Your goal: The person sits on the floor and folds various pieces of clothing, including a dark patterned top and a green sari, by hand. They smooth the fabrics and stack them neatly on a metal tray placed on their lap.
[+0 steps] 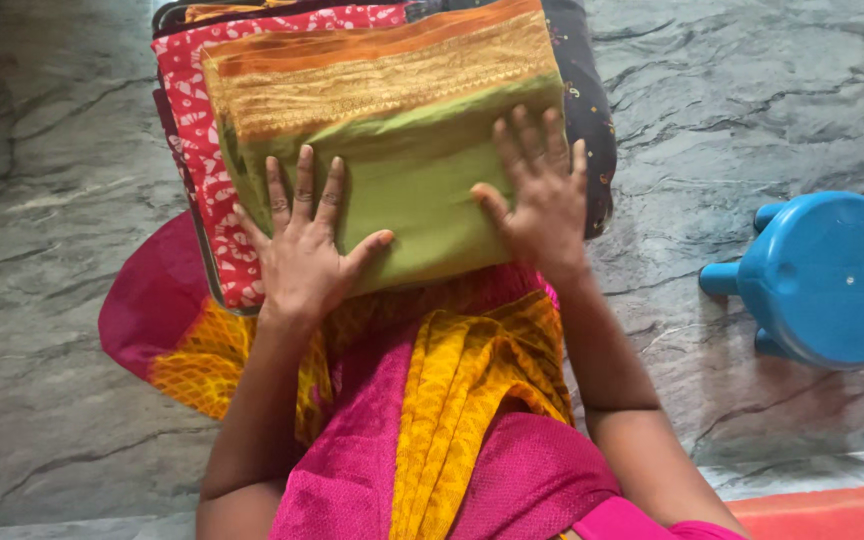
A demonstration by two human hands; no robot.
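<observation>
Both hands — left hand (304,252), right hand (540,197) — lie flat on the folded green cloth (412,190).

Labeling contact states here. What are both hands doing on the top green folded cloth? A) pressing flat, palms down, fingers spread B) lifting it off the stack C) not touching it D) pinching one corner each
A: the left hand and the right hand both lie flat, palms down with fingers spread, on the green folded cloth atop the stack, with no edge pinched or raised.
</observation>
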